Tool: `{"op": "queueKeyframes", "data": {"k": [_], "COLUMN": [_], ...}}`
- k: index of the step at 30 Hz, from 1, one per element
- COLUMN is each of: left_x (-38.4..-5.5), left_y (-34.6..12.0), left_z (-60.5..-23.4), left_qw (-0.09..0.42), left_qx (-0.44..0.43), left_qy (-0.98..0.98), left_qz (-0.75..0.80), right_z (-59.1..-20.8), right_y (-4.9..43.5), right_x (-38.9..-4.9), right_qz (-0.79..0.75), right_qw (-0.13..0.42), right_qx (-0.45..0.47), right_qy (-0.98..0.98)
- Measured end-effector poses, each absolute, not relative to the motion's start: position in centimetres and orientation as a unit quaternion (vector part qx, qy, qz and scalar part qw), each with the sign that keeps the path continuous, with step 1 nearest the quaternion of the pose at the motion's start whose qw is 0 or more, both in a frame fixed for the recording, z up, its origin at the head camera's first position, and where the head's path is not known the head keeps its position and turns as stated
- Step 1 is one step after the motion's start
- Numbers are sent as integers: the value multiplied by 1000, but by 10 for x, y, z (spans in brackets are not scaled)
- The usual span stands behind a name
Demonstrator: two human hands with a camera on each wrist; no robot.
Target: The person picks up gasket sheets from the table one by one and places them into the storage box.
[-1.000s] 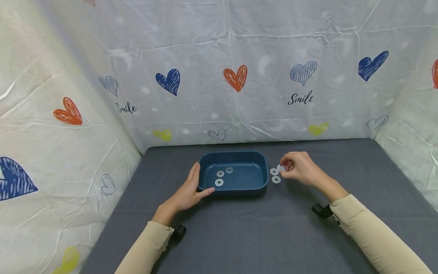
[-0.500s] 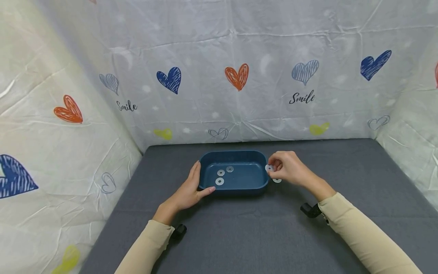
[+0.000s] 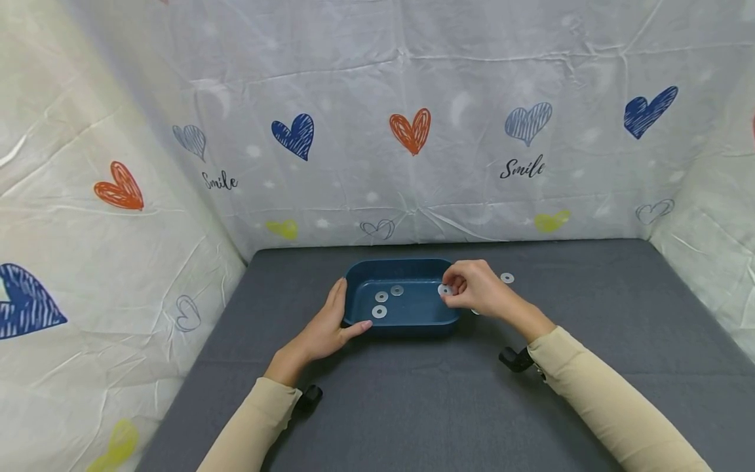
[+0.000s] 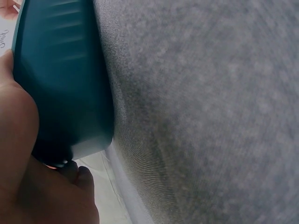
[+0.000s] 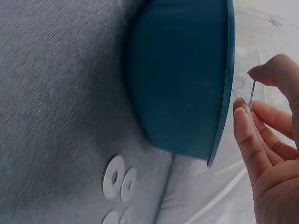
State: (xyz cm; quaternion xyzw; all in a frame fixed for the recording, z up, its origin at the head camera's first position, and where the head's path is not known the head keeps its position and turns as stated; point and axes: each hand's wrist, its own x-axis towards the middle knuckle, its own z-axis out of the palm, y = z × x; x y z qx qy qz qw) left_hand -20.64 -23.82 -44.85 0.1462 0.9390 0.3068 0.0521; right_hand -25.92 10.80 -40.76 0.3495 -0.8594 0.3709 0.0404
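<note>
A blue rectangular plastic tray (image 3: 413, 324) stands on the dark cloth. My left hand (image 3: 321, 333) grips its left end, thumb over the near rim and fingers along the side. In the left wrist view, that hand wraps the corner of the tray (image 4: 65, 84). Three flat washers lie inside, among them a near one (image 3: 379, 311). Over the tray's right end, my right hand (image 3: 479, 288) pinches another washer (image 3: 445, 290) between thumb and fingers. The right wrist view shows this washer (image 5: 252, 94) edge-on, above the rim.
Several washers (image 5: 113, 176) lie on the cloth right of the tray; in the head view my right hand hides most of them. One washer (image 3: 507, 278) shows beyond that hand. A patterned white curtain (image 3: 377, 183) hangs behind the table and at both sides.
My right hand has moved left with the pinched washer, from the washers on the cloth to over the tray's right end. My left hand has stayed on the tray.
</note>
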Motion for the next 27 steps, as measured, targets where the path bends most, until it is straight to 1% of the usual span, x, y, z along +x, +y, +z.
{"op": "queueKeyframes", "data": {"k": [9, 15, 19, 24, 27], "left_x": [-207, -208, -208, -208, -207], "left_y": [-239, -240, -240, -240, -240], "left_z": [-451, -453, -453, -452, -452], "left_qw": [42, 33, 26, 29, 32], "left_qx": [155, 162, 162, 157, 158], "left_qy": [936, 936, 937, 936, 936], "left_qz": [313, 309, 308, 315, 313], "right_z": [-412, -415, -418, -422, -426], "right_y": [80, 64, 54, 41, 35], "right_x": [-268, -271, -275, -280, -282], "right_qz": [362, 361, 360, 344, 336], "right_qw": [35, 14, 13, 12, -1], "right_qx": [362, 355, 357, 355, 350], "right_qy": [-858, -862, -862, -869, -874]}}
